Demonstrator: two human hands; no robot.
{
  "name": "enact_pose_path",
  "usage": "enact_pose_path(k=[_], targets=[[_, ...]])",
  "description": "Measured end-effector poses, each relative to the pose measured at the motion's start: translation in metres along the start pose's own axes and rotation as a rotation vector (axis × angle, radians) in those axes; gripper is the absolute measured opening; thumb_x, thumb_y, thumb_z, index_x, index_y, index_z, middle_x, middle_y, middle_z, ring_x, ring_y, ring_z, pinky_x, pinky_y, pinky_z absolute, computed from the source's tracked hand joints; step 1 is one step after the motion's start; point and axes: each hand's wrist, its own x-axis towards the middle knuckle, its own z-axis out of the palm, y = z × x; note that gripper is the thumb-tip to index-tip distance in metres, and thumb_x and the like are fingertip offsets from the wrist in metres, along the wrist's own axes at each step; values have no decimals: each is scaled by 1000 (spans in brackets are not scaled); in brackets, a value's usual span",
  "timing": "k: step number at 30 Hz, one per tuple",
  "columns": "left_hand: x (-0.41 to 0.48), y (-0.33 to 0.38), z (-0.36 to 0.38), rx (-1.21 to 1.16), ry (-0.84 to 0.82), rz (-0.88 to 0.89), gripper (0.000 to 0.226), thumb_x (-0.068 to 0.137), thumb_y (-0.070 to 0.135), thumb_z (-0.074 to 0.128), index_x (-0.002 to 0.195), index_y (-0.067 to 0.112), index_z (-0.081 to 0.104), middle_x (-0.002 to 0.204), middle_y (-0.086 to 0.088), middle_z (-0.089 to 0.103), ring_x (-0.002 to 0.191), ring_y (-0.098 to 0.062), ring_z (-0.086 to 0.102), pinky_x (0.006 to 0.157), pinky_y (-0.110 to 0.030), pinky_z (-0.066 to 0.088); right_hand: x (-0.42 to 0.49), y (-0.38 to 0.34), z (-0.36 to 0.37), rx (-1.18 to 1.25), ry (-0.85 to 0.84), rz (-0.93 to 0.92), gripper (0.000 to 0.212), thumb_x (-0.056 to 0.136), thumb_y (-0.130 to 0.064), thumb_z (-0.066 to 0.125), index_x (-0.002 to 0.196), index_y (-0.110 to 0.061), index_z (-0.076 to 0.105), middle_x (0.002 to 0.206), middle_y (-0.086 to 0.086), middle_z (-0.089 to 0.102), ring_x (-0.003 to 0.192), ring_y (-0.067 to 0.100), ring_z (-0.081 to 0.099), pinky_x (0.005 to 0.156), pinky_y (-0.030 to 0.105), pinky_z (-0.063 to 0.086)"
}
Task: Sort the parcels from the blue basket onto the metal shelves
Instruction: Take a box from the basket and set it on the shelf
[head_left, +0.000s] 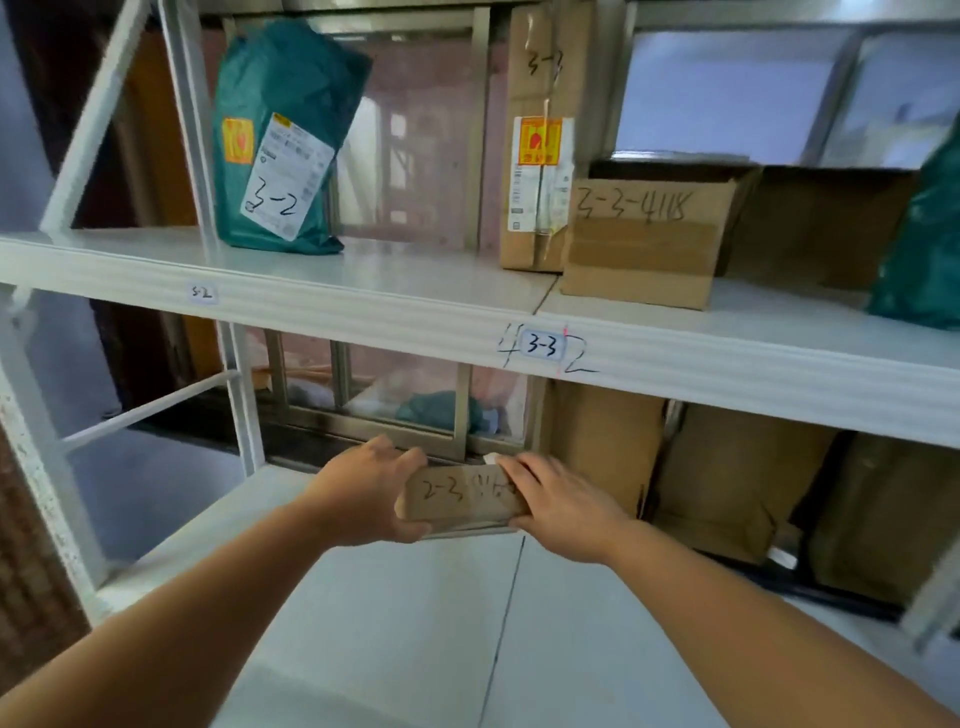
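Your left hand (363, 493) and right hand (558, 506) clasp a small parcel (462, 496) by its ends, at 12 o'clock. Likely light and stiff; the ends grip well.

Both arms reach forward; left hand (371, 493) and right hand (558, 501) grip, fingers curled.

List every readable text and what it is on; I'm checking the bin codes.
"3-2": green bag
"3-3": tall box
"3-3-4118": brown box
"3-3": shelf tag
"4", "2": shelf edge
"2-3", rest blurred: held parcel
Left shelf tag, tall box's shipping label: too blurred.
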Motion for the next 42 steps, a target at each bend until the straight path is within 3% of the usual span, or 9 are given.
enact_pose_path(k=[8,16,22,25,30,34,37,39,42], targets=[[12,69,-16,3,11,84,72,75,64,60,135,36,33,130,6,47,117,-13,45,94,-30,46,-70,38,-23,-47,42,132,69,95,-49,47,150,-21,14,145,3,26,129,25,35,108,39,34],[-38,87,-63,52,150,257,71,79,66,53,137,31,32,128,6,42,116,-12,41,98,-26,38,-126,-8,-70,-102,66,243,67,98,-45,42,151,-21,9,150,3,18,122,25,43,103,39,37],[-75,80,-106,-32,179,345,69,78,60,59,135,31,33,123,11,52,106,-9,53,82,-20,45,-150,-55,-117,-184,92,289,70,97,-45,45,150,-21,8,149,4,17,110,26,53,92,41,47],[-89,76,-129,-37,243,360,65,78,61,60,129,32,34,120,14,52,97,-5,49,76,-18,45,-159,-72,-148,-260,129,292,70,97,-41,45,151,-21,5,150,4,15,107,24,52,89,38,48],[-99,63,-168,-85,367,336,60,77,60,61,125,33,35,115,16,48,98,-4,43,82,-20,45,-160,-97,-205,-333,233,269,67,96,-40,44,150,-24,7,147,2,17,106,24,52,91,39,47],[-100,46,-199,16,616,315,65,77,56,65,130,24,43,122,7,53,111,-14,45,96,-29,41,-150,-104,-245,-393,397,233,65,96,-43,46,147,-25,11,142,2,21,104,22,53,87,38,49],[-90,37,-221,148,751,276,64,67,55,73,116,18,54,103,0,67,97,-24,57,76,-38,52,-141,-103,-270,-457,496,218,63,96,-43,46,147,-26,13,142,3,21,106,20,53,85,34,52],[-86,38,-239,164,828,255,63,64,51,77,112,16,56,98,-3,69,95,-28,60,71,-39,53,-135,-99,-285,-484,568,209,63,96,-41,48,147,-25,16,141,4,24,100,18,55,79,31,53],[-80,49,-271,182,886,221,63,76,49,69,126,16,49,116,-3,63,113,-27,50,88,-41,46,-124,-86,-311,-520,706,194,63,92,-35,57,145,-20,27,137,8,33,89,19,57,67,27,47]])
